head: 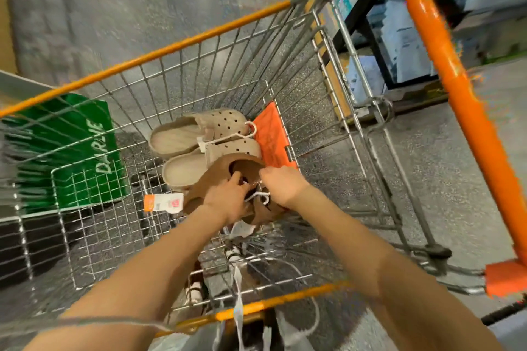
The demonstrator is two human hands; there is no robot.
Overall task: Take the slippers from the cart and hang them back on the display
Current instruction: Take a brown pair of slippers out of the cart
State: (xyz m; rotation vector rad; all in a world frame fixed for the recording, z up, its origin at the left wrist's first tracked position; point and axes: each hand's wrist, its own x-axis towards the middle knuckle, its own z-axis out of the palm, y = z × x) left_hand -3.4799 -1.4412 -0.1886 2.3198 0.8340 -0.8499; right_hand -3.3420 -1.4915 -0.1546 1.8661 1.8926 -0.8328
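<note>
Both hands are gripping the brown slippers inside the cart: left hand pinching the upper, right hand pinching their edge; beige slippers are lying touching at 11 o'clock

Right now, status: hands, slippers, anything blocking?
Left hand and right hand both grip brown slippers in cart. Beige pair beside, untouched. Nothing blocking.

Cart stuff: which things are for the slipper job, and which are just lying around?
For the job:
brown slippers, gripped by the left hand and right hand
beige slippers, waiting
cart

Just lying about:
green bag outside the cart
orange flap
price tag
</note>
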